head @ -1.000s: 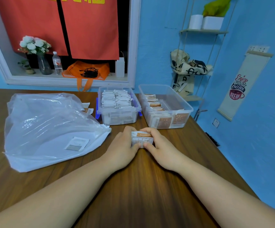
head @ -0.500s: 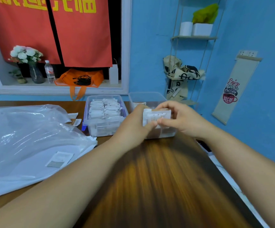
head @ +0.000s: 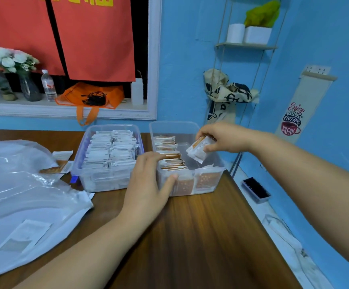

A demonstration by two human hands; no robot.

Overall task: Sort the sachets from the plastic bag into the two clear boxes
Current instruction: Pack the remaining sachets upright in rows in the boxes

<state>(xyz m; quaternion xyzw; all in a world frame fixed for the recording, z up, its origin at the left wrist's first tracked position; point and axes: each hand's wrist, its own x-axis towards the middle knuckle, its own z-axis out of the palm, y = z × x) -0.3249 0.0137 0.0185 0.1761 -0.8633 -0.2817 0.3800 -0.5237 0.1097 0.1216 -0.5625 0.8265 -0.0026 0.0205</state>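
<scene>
My right hand (head: 223, 137) grips a small stack of orange-edged sachets (head: 198, 151) and holds it tilted over the empty right side of the right clear box (head: 215, 176). A row of orange sachets (head: 169, 155) fills that box's left side. My left hand (head: 148, 184) rests on the near left corner of the right box, fingers straight over its rim and thumb against its front wall. The left clear box (head: 79, 163) is packed with white sachets (head: 111, 149). The plastic bag (head: 23, 195) lies flat at the left with one sachet (head: 25, 234) inside.
A couple of loose sachets (head: 59, 161) lie between the bag and the left box. The wooden table's (head: 190, 236) right edge runs close to the right box. A black brush (head: 256, 189) lies on the floor beyond it. A hanging shelf (head: 244, 45) stands against the blue wall.
Both hands lifted the sachet stack from the table toward the boxes. Now the right hand alone holds it over the right box, and the left hand has dropped onto that box's corner.
</scene>
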